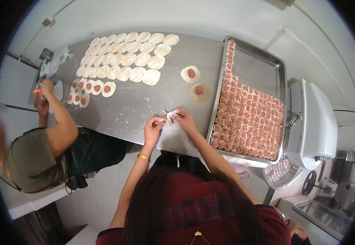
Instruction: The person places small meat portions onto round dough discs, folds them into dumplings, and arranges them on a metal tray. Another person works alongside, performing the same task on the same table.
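Over floury metal bench (124, 100), toward its five-o'clock edge: folded dumpling wrapper (169, 117), pinched by nearly closed grips of left hand (152, 128) and right hand (185, 121). Probably light, soft, easily torn; best held by its edges.

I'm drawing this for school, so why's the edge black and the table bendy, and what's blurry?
Head view: the fisheye lens makes the dark rim and bends the metal table; same head view: a patch beside the co-worker's green shirt is smeared, and the dough between left hand and right hand lacks fine detail.
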### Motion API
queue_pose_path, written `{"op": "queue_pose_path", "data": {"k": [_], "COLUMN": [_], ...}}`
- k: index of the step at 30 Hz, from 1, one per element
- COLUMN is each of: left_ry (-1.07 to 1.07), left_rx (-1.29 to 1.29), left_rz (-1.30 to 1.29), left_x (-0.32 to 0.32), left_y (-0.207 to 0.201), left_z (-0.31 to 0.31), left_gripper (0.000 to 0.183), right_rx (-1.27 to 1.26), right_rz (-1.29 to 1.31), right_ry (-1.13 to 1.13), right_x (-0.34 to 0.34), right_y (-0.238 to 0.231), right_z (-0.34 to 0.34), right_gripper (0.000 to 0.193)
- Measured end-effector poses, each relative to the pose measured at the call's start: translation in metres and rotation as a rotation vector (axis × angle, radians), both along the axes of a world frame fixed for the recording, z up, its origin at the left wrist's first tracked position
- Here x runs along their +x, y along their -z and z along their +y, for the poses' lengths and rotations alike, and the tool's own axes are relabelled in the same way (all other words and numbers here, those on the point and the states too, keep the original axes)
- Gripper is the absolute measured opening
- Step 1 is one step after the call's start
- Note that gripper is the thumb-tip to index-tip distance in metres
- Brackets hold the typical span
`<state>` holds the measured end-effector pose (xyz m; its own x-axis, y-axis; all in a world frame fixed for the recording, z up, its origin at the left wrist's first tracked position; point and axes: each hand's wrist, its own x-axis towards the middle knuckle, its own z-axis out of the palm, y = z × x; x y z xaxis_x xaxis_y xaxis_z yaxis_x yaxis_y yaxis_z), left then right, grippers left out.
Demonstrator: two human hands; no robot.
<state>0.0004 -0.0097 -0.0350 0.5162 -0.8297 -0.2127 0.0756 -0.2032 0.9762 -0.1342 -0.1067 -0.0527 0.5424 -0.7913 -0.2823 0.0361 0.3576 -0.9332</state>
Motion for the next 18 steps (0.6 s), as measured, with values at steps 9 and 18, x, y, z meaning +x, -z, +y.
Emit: {"op": "queue_pose_path", "data": {"k": [9, 18], "left_ry": [0.035, 0.087], "left_rx": [-0.073, 0.056], "left_rz": [0.107, -0.343], "left_x": [-0.011, -0.007], "left_y": [-0.005, -0.005], "left_z": [0.006, 0.013], "left_gripper": [0.015, 0.013], "right_rx": [-0.154, -0.482], "right_rz": [0.01, 0.29], "right_ry": [-0.011, -0.115], "right_x": [-0.002, -0.017], "right_y": [0.01, -0.01], "right_z": [0.014, 0.014], "right_gripper": [0.026, 0.031]}}
